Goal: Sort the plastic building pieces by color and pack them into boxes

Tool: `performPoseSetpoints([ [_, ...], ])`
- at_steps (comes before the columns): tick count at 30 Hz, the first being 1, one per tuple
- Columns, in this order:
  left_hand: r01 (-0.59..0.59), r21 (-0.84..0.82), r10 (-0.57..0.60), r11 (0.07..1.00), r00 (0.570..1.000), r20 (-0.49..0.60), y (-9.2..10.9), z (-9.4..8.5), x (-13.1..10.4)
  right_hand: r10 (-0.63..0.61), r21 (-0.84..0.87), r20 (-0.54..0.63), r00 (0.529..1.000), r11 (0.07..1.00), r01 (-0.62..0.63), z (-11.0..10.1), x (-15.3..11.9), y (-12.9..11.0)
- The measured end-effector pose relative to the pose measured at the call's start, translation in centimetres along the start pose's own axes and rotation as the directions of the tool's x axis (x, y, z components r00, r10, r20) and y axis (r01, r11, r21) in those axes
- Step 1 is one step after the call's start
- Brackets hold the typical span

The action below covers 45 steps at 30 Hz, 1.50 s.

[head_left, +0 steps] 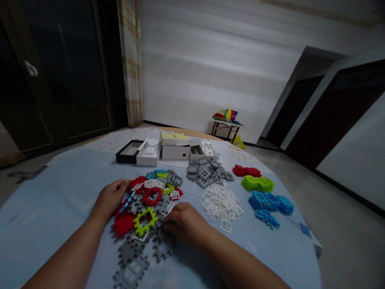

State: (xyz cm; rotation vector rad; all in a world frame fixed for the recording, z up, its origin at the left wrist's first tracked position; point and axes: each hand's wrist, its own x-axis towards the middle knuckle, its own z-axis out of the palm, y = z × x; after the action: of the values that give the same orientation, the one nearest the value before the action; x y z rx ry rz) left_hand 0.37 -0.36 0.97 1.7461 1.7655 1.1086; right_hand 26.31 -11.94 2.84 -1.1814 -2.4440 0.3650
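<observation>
A mixed heap of toothed plastic building pieces lies in front of me, with red pieces (124, 224), a lime-green ring piece (145, 221), grey pieces (132, 273) and small white window pieces (154, 183). At its left edge my left hand (110, 197) rests with curled fingers against the red pieces, beside a blue piece (127, 202) seen edge-on. My right hand (187, 221) is at the heap's right side, fingers bent together over grey pieces. What either hand's fingertips hold, if anything, is hidden.
Sorted piles stand to the right: white window pieces (221, 202), grey pieces (207, 172), red pieces (246, 171), lime-green pieces (258, 183) and blue pieces (270, 202). Behind them are a black-rimmed box (128, 157), a white box (176, 152) and other boxes. The table (75, 168) has a rounded edge.
</observation>
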Motion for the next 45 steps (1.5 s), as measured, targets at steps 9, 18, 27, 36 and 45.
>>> performPoseSetpoints([
  [9, 0.049, 0.010, -0.049, 0.999, 0.998, -0.031, 0.0, 0.2, -0.5, 0.213, 0.455, -0.022, 0.977, 0.872, -0.180, -4.9, -1.0, 0.8],
  [18, 0.177, -0.053, -0.181, 0.983, 0.981, -0.065, 0.4, 0.1, -1.2, 0.792, 0.940, -0.194, 0.578, 0.318, -0.121, -4.4, -0.6, 9.7],
  [27, 0.098, 0.049, -0.095, 0.994, 0.993, -0.064, 0.3, 0.2, -1.2, 0.765, 0.894, -0.321, 0.558, 0.440, -0.089, -6.9, -1.9, 8.8],
  [36, -0.107, 0.265, 0.151, 0.958, 0.977, -0.151, 3.0, -0.4, -2.5, 0.697, 0.728, -0.432, 0.572, 0.644, -0.235, -4.8, -8.5, 7.6],
  [45, -0.608, 0.307, 0.558, 0.733, 0.794, 0.242, 11.4, 2.4, -7.5, 0.563, 0.385, -0.643, 0.519, 0.824, -0.416, -3.1, -12.2, 9.4],
])
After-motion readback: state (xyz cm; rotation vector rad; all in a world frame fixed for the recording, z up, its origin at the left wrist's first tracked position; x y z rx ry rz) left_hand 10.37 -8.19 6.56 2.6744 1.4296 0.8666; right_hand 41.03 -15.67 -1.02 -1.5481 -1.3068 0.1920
